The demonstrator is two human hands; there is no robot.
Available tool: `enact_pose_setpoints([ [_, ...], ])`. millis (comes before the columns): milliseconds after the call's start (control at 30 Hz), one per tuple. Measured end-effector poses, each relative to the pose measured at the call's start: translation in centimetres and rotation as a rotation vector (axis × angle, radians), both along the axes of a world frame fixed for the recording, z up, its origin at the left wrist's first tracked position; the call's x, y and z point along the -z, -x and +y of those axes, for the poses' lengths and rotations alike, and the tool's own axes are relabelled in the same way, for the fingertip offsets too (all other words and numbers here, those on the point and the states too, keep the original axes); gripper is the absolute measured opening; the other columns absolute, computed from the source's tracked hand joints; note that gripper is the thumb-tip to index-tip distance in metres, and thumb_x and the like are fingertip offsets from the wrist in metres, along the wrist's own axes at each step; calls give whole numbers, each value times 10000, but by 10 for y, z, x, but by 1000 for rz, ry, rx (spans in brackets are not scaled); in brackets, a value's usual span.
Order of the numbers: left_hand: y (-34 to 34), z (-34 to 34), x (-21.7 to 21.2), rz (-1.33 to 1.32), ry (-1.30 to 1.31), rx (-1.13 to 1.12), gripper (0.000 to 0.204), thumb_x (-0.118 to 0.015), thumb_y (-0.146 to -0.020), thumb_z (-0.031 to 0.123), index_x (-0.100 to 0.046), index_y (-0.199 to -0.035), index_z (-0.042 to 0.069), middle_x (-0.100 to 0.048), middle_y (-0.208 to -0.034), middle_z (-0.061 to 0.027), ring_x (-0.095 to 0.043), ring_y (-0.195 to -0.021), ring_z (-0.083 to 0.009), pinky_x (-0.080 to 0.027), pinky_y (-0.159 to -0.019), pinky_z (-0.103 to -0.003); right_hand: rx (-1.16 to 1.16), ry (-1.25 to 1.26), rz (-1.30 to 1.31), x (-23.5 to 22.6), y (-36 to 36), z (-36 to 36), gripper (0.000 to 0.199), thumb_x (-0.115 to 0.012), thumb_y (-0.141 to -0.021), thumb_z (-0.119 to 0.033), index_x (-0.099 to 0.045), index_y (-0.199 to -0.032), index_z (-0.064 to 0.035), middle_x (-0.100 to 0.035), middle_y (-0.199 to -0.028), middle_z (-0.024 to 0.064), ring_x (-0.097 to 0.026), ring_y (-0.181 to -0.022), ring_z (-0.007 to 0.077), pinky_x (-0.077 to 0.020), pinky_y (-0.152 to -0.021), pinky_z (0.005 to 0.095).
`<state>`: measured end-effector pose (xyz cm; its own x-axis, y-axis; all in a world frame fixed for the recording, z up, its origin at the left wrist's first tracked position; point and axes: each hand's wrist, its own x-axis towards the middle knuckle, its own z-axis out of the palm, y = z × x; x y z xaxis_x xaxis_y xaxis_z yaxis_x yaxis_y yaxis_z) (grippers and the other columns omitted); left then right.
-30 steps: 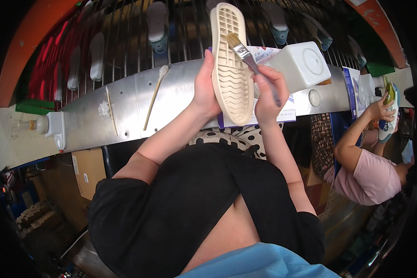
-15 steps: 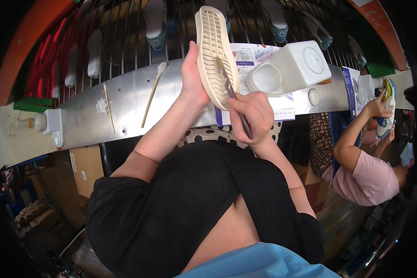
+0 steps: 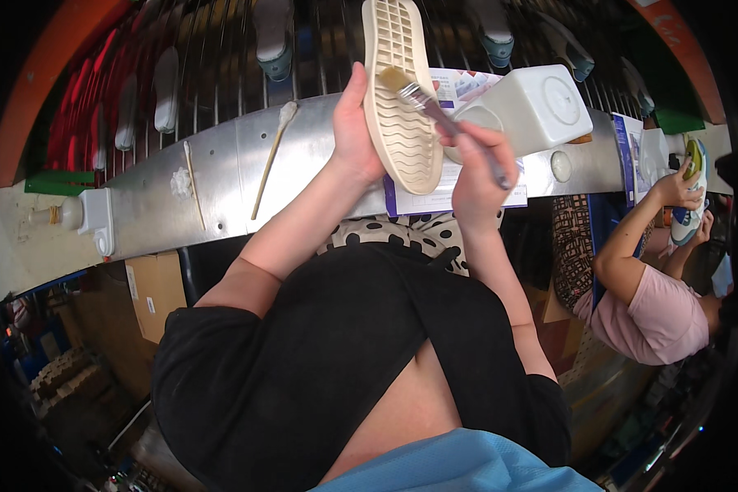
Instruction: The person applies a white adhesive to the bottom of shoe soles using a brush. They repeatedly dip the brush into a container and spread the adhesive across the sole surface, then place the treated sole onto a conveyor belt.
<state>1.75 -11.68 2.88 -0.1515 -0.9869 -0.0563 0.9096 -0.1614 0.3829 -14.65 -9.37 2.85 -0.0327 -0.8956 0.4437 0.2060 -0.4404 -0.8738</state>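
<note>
A cream-coloured shoe sole point(image 3: 403, 152), with a grid at its far part and wavy ridges at its near part, is held up above the metal bench. My left hand point(image 3: 357, 135) grips it along the left edge, thumb pointing up. A flat paintbrush point(image 3: 435, 115) with yellowish bristles is held by its dark handle in my right hand point(image 3: 482, 172). Its bristle tip lies over the sole's face near the left rim, by the grid; whether it touches I cannot tell. Right of the sole, a white plastic jug point(image 3: 543, 111) lies on its side, its mouth partly hidden behind my right hand.
Two cotton-tipped sticks point(image 3: 272, 160) and a white fluffy clump point(image 3: 180, 184) lie on the metal bench point(image 3: 230, 180). Printed paper point(image 3: 512, 193) lies under the jug, a small round clear dish point(image 3: 560, 166) beside it. Shoes stand on the barred rack point(image 3: 320, 49). A co-worker point(image 3: 652, 312) handles a shoe at right.
The brush has swung up and left, from the sole's middle to near its left rim, and my right hand has moved right and up. The sole has shifted slightly right and away.
</note>
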Motion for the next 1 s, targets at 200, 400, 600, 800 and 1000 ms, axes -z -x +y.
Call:
enact_pose_setpoints([
  [200,1,1,-17,60,-71,-61,698,-306,-1048,580,-447,-1453,29,-574,-1315,-275,-591,-1190,-391,-493,-995,-551,242,552,508,1,-8,-1,224,-782,-685,-30,-672,-878,-1,-642,-792,101,-561,-705,269,-446,-649,354],
  [400,0,0,-15,122,-92,43,689,-286,-1052,559,-448,-1456,26,-580,-1307,-294,-599,-1170,-412,-490,-991,-567,199,634,587,-11,-3,10,196,-746,-673,9,-647,-843,4,-614,-745,101,-548,-681,272,-438,-639,358],
  [600,-4,-4,-3,123,-113,3,689,-305,-1048,551,-445,-1459,17,-565,-1330,-309,-586,-1191,-437,-487,-996,-575,57,549,617,-17,17,23,165,-736,-669,21,-649,-809,12,-628,-748,112,-557,-668,278,-446,-644,360],
  [800,-23,-10,0,48,28,-20,701,-325,-1049,546,-413,-1490,9,-523,-1402,-310,-540,-1293,-419,-467,-1054,-555,-42,-269,-146,-9,38,28,198,-626,-947,-148,-682,-904,37,-669,-821,124,-594,-760,207,-465,-685,326],
  [1000,-10,-3,2,5,-32,-6,685,-322,-1056,523,-353,-1540,39,-452,-1491,-268,-433,-1391,-450,-413,-1109,-577,-180,-633,-708,0,42,-1,554,-458,-1070,-467,-649,-1030,51,-617,-833,121,-555,-753,189,-445,-681,308],
])
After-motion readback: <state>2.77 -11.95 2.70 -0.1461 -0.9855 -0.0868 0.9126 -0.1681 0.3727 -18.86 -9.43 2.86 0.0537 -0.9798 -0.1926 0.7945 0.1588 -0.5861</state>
